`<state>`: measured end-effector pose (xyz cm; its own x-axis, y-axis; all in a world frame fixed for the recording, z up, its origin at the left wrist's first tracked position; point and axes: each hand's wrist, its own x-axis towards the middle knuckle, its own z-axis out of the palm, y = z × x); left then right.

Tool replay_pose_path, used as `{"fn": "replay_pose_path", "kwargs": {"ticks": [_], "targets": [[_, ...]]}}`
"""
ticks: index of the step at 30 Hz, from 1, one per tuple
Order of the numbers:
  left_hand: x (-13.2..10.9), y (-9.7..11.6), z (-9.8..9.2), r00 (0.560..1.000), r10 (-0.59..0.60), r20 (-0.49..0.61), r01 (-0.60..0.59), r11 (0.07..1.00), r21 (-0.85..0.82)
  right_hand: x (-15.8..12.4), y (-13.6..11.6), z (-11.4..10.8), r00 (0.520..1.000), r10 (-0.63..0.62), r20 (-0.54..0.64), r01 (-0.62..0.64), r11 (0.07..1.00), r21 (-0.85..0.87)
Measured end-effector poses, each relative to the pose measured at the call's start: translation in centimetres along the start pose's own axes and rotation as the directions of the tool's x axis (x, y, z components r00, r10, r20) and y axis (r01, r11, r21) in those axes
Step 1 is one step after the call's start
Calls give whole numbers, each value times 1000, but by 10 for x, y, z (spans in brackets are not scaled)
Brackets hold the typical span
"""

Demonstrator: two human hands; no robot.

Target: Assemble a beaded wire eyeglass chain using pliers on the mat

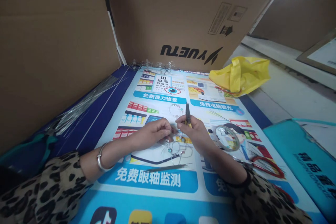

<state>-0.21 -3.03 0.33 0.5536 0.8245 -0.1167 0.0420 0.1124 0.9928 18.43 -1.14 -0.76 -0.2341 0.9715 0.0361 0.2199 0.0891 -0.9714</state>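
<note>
- Right hand: closed around the pliers. Dark tips point up and toward the far edge of the surface; a bit of yellow handle shows at the fingers. Thumb and forefinger also come together near the left hand's fingertips.
- Left hand: fingers bent, thumb against forefinger, just left of the right hand. Can't tell what's pinched, too small and partly hidden.
- Beaded wire loops: mid-surface, directly under and nearside of both hands, overlapping, few small beads incl. a turquoise one. Can't tell if the fingers touch them.
- Separate wire ring: flat, just beyond the hands toward the far edge.
- Dark thin strip: nearside of the loops, can't identify.
- Clear round coil: right of the right hand. Red coil: farther toward the right edge, near the right sleeve.
- Silver wire bundle: along the left edge, lengths roughly parallel, fanned a bit.
- Wire pieces: heap at the far edge, by the foot of the cardboard standing there.
- Yellow bag: far right corner, crumpled.
- Teal bag: right edge, near side.
- Printed sheet: covers most of the surface, under the loops and coils.
- Silver bangle on left wrist, dark band on right.
</note>
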Motion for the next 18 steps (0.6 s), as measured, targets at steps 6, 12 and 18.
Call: {"fn": "replay_pose_path", "kwargs": {"ticks": [6, 12, 18], "targets": [[1, -1, 0, 998, -20, -64, 21, 1000, 19, 0, -9, -4, 1000, -24, -18, 21, 987, -162], [3, 0, -6, 968, -14, -252, 29, 998, 56, -3, -21, -21, 985, -154, 73, 169, 823, -543], [2, 2, -9, 935, -9, -354, 67, 986, 153, -7, -17, -29, 930, -249, 271, 350, 371, -860]]}}
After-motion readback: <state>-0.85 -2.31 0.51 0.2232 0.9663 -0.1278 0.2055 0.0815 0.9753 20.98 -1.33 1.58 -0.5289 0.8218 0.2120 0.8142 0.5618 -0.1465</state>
